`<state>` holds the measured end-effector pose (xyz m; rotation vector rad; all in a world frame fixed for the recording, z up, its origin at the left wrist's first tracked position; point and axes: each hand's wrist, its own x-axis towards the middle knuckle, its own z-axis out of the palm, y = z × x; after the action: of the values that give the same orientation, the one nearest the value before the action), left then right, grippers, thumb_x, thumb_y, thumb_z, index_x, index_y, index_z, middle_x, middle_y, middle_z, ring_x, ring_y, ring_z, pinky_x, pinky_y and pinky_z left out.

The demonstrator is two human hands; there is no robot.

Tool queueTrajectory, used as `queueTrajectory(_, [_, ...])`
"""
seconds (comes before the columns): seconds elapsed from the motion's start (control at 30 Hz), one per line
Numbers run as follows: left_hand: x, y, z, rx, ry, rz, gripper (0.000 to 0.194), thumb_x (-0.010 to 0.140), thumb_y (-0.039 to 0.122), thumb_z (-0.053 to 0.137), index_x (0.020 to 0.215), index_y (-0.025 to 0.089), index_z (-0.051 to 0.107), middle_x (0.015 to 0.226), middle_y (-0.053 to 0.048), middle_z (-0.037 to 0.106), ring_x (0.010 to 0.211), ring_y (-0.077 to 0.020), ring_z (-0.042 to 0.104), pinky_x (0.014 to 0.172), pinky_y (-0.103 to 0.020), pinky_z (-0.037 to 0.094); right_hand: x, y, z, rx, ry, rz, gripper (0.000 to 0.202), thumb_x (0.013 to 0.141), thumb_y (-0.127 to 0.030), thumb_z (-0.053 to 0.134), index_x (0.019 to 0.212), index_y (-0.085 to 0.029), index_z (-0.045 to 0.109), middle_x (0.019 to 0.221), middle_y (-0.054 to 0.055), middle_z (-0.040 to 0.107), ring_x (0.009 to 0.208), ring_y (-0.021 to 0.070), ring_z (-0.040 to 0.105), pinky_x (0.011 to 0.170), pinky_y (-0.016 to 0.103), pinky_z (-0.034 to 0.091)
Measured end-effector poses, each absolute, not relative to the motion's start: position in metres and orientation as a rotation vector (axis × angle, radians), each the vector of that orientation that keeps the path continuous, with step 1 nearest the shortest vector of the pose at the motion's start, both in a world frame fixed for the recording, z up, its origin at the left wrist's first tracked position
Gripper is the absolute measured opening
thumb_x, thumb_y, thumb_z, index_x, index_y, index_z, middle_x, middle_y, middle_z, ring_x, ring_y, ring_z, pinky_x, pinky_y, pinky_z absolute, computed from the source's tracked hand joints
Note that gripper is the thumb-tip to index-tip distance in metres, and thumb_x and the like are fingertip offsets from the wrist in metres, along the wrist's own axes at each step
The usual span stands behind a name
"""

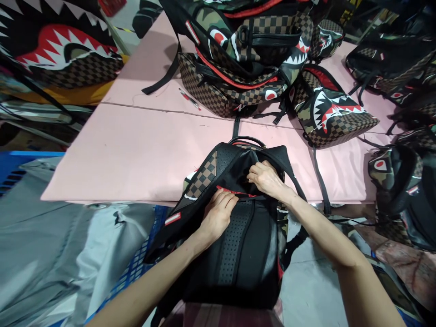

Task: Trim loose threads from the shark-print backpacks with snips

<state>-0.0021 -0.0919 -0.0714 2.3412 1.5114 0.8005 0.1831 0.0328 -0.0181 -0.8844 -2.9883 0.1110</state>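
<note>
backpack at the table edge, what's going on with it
A person has both hands on the backpack, at the near edge of the pink table. The left hand lies by its red trim; the fingers of the right hand are curled at the black fabric above. More bags sit farther back.

The fingertips of the right-hand grip (pixel 267 180) vanish into the black backpack (pixel 262 245), so what they touch there cannot be told. The left-hand grip (pixel 218 214) hides part of its red edging (pixel 248 195), and shadow swallows detail inside. Both forearms (pixel 160 272) run off the bottom edge. The top edge crops the heaped bags (pixel 272 50) on the desk (pixel 112 154); the left edge cuts a shark-mouth bag (pixel 81 75). A red-and-white item (pixel 190 98) is too small to identify, and any print on the strap's label (pixel 172 219) is unreadable.
</note>
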Motion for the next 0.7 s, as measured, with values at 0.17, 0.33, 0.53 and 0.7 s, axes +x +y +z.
queueTrajectory(0.17, [-0.001,-0.092,-0.068,2.366,1.521,0.829,0.038,0.077,-0.001,0.04,0.103,0.014,0.063,0.102,-0.009,0.064,0.1,-0.0213,0.055,0.1,-0.045,0.038,0.189,0.028,-0.018,-0.878,-3.017,0.14,0.018,0.091,-0.02,0.047,0.087,-0.017,0.064,0.089,0.006,0.059,0.084,0.0196,0.044,0.073,0.034,0.028])
queueTrajectory(0.33, [-0.005,-0.089,-0.069,2.392,1.455,0.84,0.037,0.079,0.0,0.038,0.104,0.014,0.061,0.103,-0.008,0.063,0.101,-0.0196,0.054,0.101,-0.043,0.037,0.189,0.024,-0.018,-1.043,-2.824,0.272,0.017,0.09,-0.018,0.047,0.085,-0.016,0.063,0.086,0.006,0.059,0.084,0.0193,0.049,0.075,0.033,0.034])
queueTrajectory(0.53, [-0.013,-0.089,-0.059,2.338,1.457,0.811,0.037,0.079,0.003,0.039,0.104,0.017,0.063,0.102,-0.009,0.059,0.098,-0.0212,0.052,0.089,-0.039,0.046,0.213,-0.014,-0.013,-1.357,-2.466,0.669,0.026,0.079,-0.031,0.065,0.1,-0.017,0.059,0.09,0.004,0.059,0.078,0.0153,0.057,0.066,0.024,0.04])
queueTrajectory(0.7, [-0.024,-0.12,-0.079,2.514,1.226,0.749,0.049,0.074,-0.002,0.037,0.114,0.018,0.059,0.097,-0.008,0.061,0.096,-0.02,0.055,0.088,-0.038,0.047,0.218,-0.09,-0.041,-1.37,-2.702,0.461,0.017,0.077,-0.007,0.052,0.083,-0.02,0.061,0.083,0.001,0.055,0.063,0.0121,0.05,0.059,0.024,0.035])
